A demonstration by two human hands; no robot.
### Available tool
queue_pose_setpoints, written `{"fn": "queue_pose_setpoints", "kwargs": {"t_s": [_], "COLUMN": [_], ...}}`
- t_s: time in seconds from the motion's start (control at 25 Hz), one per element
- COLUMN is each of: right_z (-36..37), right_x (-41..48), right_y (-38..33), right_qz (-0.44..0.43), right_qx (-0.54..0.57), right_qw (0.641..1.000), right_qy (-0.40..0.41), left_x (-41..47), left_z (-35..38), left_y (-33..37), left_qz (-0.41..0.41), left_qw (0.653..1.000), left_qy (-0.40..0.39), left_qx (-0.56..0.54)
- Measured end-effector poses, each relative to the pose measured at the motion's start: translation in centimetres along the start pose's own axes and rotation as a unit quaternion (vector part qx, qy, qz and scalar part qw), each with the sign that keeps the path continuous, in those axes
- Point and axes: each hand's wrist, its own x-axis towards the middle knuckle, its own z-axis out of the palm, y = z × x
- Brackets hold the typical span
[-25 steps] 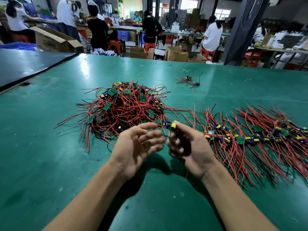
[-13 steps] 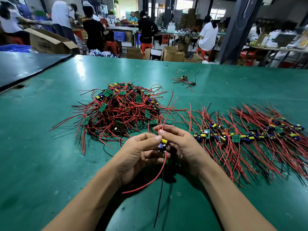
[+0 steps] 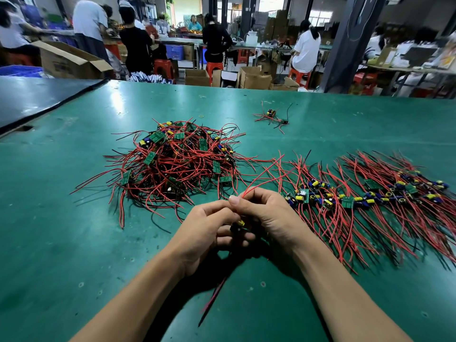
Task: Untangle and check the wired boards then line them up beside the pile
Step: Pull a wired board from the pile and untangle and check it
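Observation:
A tangled pile of small green boards with red and black wires [image 3: 177,161] lies on the green table [image 3: 61,230] ahead and to the left. To the right runs a row of lined-up boards [image 3: 365,196], their wires fanned out. Just in front of the pile, my left hand [image 3: 207,233] and my right hand [image 3: 269,215] hold one wired board [image 3: 239,224] between them. The left fingers curl round the board, of which only a yellow part shows. The right thumb and fingers pinch its red wires, which rise toward the far right. Other wires hang below my hands.
A stray wired board [image 3: 272,116] lies alone farther back on the table. A black mat [image 3: 37,97] covers the far left corner. Beyond the table edge are cardboard boxes [image 3: 254,77], red stools, a dark pillar [image 3: 345,43] and several people at benches.
My hands have closed tighter around the board. The right hand now pinches the red wires that stick up, and the wires that hung in a loop now trail straight beneath my hands.

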Motion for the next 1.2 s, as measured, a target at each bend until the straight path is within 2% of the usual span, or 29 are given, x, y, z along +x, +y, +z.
{"fn": "queue_pose_setpoints", "kwargs": {"t_s": [0.48,0.72,0.88,0.96,1.04,1.12,1.2], "right_z": [0.3,0.0,-1.3,-1.7,-2.3,-2.8,-3.2], "right_x": [0.2,0.3,1.0,1.3,1.6,1.8,1.7], "right_y": [0.4,0.6,0.3,-0.1,-0.4,-1.0,-1.7], "right_qz": [-0.006,0.018,0.029,0.017,0.000,0.009,0.047], "right_qx": [-0.019,0.000,-0.093,-0.099,-0.058,0.029,0.148], "right_qw": [1.000,0.999,0.995,0.994,0.993,0.990,0.981], "right_qy": [0.022,-0.036,0.008,0.046,0.101,0.137,0.113], "left_x": [-0.2,-0.4,-0.5,-0.5,-0.6,-0.6,-0.7], "left_z": [0.2,-0.1,-0.3,-0.2,-0.1,0.1,0.2], "left_y": [-0.1,-0.3,-0.1,0.0,-0.1,-0.1,-0.1], "left_qz": [-0.012,-0.008,-0.007,-0.007,-0.009,-0.009,-0.008], "left_qw": [1.000,1.000,0.997,0.997,0.996,0.995,0.995], "left_qy": [0.010,-0.018,-0.063,-0.071,-0.079,-0.088,-0.091], "left_qx": [-0.001,0.014,0.035,0.035,0.037,0.036,0.030]}}
